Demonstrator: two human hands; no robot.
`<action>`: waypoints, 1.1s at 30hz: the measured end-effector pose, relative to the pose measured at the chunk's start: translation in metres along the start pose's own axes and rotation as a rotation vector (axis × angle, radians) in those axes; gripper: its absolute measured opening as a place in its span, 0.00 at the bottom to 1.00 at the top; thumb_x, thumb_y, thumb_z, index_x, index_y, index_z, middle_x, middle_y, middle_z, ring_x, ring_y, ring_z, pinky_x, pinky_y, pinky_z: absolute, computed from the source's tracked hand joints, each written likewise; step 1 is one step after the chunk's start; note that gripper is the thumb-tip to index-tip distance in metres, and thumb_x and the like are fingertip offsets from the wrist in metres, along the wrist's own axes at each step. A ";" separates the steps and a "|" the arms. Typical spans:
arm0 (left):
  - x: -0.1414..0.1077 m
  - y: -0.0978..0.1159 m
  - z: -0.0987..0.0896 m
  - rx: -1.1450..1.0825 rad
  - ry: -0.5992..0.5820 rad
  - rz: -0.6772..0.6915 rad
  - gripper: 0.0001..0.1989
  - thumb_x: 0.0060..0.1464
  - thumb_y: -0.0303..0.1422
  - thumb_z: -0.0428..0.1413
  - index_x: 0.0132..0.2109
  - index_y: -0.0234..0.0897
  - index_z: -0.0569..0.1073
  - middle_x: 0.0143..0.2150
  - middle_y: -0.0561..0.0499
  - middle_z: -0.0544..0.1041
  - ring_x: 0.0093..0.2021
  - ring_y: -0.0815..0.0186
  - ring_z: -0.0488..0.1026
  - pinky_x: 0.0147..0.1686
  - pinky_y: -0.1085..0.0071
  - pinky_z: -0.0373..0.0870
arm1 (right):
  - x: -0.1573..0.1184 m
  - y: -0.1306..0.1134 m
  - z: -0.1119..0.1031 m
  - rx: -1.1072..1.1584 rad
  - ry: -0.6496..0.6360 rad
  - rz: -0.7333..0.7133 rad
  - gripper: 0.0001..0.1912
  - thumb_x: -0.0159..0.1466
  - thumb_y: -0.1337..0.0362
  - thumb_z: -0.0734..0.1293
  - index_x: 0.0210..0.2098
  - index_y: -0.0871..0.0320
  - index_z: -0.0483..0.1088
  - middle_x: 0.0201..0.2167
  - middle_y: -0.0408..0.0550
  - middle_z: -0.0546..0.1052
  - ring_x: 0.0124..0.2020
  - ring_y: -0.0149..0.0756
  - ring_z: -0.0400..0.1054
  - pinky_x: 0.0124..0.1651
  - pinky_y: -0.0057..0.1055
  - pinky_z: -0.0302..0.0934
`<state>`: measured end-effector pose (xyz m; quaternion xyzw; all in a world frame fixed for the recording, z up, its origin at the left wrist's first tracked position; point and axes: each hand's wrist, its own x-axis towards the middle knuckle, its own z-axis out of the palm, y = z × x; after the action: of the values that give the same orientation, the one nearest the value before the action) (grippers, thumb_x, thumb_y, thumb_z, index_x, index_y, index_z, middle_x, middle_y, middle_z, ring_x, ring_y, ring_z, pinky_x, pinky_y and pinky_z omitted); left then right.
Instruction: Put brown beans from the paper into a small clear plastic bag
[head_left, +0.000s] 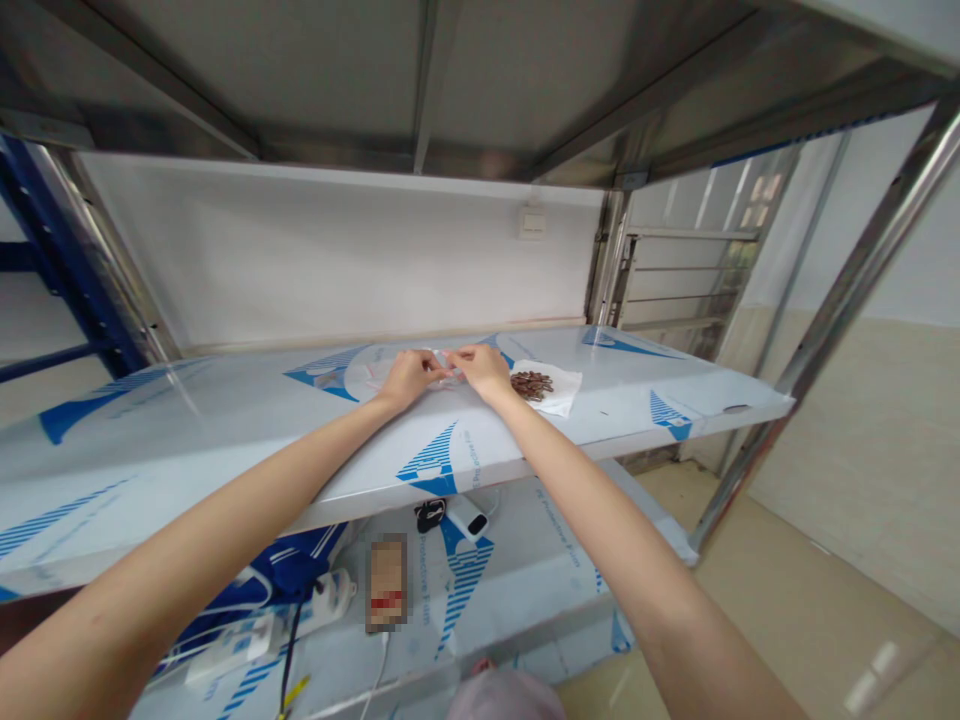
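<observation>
My left hand and my right hand meet over the middle shelf, fingertips pinched close together. Between them is what looks like a clear plastic bag with thin reddish lines. Its outline is hard to make out against the shiny film, and the fingers hide part of it. Just right of my right hand, a pile of small brown elongated pieces lies on a white sheet of paper or tissue. Neither hand touches the pile.
The shelf is covered in blue-printed protective film, with another metal shelf low overhead. On the lower shelf are a blurred-out phone on a cable, a white device, a black cable bundle and power strips. Metal posts flank the sides.
</observation>
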<state>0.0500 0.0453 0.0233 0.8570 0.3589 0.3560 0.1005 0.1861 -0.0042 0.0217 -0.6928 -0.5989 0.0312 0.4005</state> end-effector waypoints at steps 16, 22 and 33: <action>-0.005 0.006 0.000 0.329 0.218 0.043 0.11 0.50 0.32 0.49 0.40 0.35 0.70 0.41 0.43 0.74 0.43 0.58 0.70 0.39 0.66 0.65 | 0.001 0.002 0.000 -0.116 0.085 0.075 0.11 0.56 0.63 0.62 0.33 0.56 0.76 0.34 0.49 0.79 0.41 0.40 0.72 0.43 0.31 0.63; -0.004 -0.005 0.002 0.436 0.006 0.549 0.20 0.56 0.37 0.46 0.53 0.35 0.63 0.54 0.44 0.69 0.57 0.58 0.62 0.63 0.52 0.41 | -0.001 0.001 -0.004 -0.020 0.058 0.081 0.09 0.57 0.62 0.61 0.32 0.56 0.73 0.33 0.46 0.79 0.40 0.36 0.72 0.42 0.28 0.62; -0.001 -0.004 0.003 0.342 0.105 0.494 0.29 0.53 0.46 0.51 0.58 0.36 0.61 0.53 0.43 0.71 0.56 0.56 0.64 0.62 0.50 0.43 | -0.005 0.016 -0.013 0.398 -0.085 -0.017 0.05 0.61 0.66 0.60 0.30 0.57 0.65 0.28 0.41 0.77 0.22 0.25 0.69 0.29 0.21 0.61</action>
<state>0.0490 0.0471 0.0190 0.9033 0.1989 0.3478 -0.1534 0.2041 -0.0147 0.0184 -0.5929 -0.6031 0.1748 0.5041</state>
